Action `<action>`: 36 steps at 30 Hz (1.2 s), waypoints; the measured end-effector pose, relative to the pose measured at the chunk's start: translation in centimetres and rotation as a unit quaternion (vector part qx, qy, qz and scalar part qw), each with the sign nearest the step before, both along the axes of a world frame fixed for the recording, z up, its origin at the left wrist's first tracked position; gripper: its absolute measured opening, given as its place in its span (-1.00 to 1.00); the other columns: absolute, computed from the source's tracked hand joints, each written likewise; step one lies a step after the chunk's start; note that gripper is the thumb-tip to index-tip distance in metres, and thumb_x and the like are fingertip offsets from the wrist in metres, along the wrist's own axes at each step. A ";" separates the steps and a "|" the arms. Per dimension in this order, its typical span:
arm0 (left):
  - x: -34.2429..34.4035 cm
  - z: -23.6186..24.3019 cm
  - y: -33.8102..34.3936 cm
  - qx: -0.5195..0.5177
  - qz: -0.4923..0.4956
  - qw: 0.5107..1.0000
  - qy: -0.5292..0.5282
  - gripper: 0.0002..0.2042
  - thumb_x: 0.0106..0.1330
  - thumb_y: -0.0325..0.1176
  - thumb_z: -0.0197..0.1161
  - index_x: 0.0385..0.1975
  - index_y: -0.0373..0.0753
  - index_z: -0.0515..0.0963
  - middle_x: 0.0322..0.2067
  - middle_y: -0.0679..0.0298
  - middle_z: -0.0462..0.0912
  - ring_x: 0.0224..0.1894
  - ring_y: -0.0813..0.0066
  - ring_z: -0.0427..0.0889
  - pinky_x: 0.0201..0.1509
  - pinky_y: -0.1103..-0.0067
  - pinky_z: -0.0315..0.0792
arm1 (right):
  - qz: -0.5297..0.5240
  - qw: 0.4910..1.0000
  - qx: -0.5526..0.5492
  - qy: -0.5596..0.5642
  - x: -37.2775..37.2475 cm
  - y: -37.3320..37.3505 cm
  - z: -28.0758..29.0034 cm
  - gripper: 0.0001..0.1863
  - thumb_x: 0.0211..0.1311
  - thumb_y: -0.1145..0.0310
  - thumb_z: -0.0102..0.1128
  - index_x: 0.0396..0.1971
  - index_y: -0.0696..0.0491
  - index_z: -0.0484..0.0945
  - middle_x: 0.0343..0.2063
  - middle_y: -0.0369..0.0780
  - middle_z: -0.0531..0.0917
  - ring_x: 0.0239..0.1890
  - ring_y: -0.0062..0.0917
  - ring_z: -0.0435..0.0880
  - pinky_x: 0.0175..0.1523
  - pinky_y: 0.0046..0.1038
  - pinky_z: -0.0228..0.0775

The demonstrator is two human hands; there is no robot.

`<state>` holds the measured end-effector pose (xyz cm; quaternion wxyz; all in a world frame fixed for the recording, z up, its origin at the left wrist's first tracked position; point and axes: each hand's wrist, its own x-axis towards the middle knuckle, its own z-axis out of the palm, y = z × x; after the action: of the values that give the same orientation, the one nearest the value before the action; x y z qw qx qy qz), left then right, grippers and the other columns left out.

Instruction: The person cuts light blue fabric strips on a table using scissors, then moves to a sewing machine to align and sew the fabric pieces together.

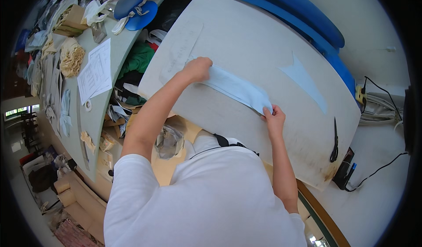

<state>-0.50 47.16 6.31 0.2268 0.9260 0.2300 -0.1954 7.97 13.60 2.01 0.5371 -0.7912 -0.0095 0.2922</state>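
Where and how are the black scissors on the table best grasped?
Likely by the handle loops of the black scissors, reached from the near side by the right hand, if freed from the light blue cloth: they lie flat, loops toward the person, slim blades pointing away.

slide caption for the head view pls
Left hand and right hand hold opposite ends of a light-blue fabric strip on a pale worktable, black scissors at right.

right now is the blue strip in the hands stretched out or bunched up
Stretched out: the light blue strip runs long and narrow between the left hand and right hand. Doubled or not, cannot tell.
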 end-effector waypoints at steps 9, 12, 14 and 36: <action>0.9 0.3 -0.3 -0.023 -0.043 0.999 0.018 -0.55 -0.01 -0.43 0.42 -0.05 -0.39 0.60 -0.08 -0.07 0.64 -0.02 0.08 0.63 0.08 0.39 0.49 | -0.023 1.000 0.001 0.009 -0.6 -1.6 1.1 -0.81 0.21 0.47 0.25 -0.22 0.24 0.59 -0.41 -0.30 0.62 -0.42 -0.72 0.55 -0.36 -0.61 0.56; 1.6 0.6 -1.0 -0.041 -0.036 0.997 0.060 -0.54 -0.02 -0.41 0.44 -0.06 -0.43 0.60 -0.11 -0.09 0.65 -0.04 0.06 0.63 0.07 0.39 0.50 | -0.031 0.999 0.005 0.013 -0.5 -2.9 1.1 -0.81 0.21 0.49 0.25 -0.21 0.25 0.59 -0.40 -0.28 0.63 -0.40 -0.70 0.58 -0.36 -0.60 0.58; 1.4 0.1 -0.9 -0.052 -0.048 0.996 0.062 -0.53 -0.04 -0.39 0.45 -0.07 -0.44 0.60 -0.13 -0.10 0.66 -0.05 0.05 0.63 0.06 0.40 0.50 | -0.029 0.999 0.005 0.019 -0.6 -3.1 0.8 -0.80 0.20 0.49 0.25 -0.20 0.25 0.59 -0.40 -0.27 0.63 -0.40 -0.70 0.58 -0.36 -0.60 0.58; -3.5 -2.6 -2.2 -0.171 -0.046 0.983 0.037 -0.45 -0.09 -0.32 0.49 -0.07 -0.51 0.58 -0.14 -0.16 0.65 -0.06 0.01 0.64 0.02 0.38 0.52 | -0.008 0.998 -0.024 0.053 -1.1 -4.9 1.9 -0.79 0.23 0.45 0.26 -0.18 0.22 0.58 -0.39 -0.32 0.62 -0.40 -0.72 0.55 -0.33 -0.63 0.50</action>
<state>-3.98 44.92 3.73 0.3639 0.8753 0.1585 -0.2763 6.88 8.69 3.89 0.5202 -0.7872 0.0319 0.3295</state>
